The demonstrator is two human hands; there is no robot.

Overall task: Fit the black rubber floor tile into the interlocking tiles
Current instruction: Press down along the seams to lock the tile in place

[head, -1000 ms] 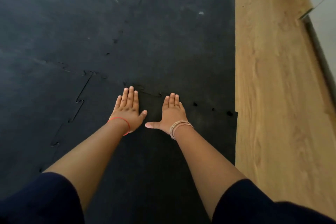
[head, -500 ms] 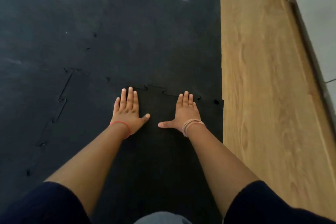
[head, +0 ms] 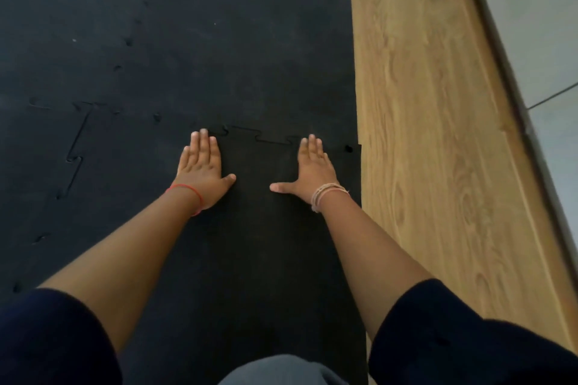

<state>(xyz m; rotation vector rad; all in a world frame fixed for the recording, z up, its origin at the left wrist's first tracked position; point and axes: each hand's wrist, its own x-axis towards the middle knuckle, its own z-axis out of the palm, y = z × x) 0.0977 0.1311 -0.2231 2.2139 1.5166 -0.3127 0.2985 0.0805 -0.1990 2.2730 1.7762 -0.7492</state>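
Centrally, the black rubber floor tile lay flat beneath the person, its far toothed edge meeting the interlocking tiles already laid beyond it, its right edge running beside the bare wooden floor. The zigzag seam between tile and neighbours showed as a dark line between the two hands, which suggested that the teeth there were aligned but not fully seated; a small dark gap remained at the seam's right end. To finish this step well, pressure would best be applied straight down along the seam, tooth by tooth, working toward that right corner, without sliding the tile sideways and dragging seated teeth out. The left hand lay palm down and fully spread on the tile, fingers together and pointing at the seam, fingertips touching or just crossing it, thumb out to the side; it grasped nothing. The right hand lay likewise flat and unclenched, fingertips at the seam near its right end, thumb extended inward, holding nothing. A red thread band circled the left wrist and pale bracelets the right. Another toothed seam ran down the laid tiles well to the left. A pale wall bordered the wood at far right
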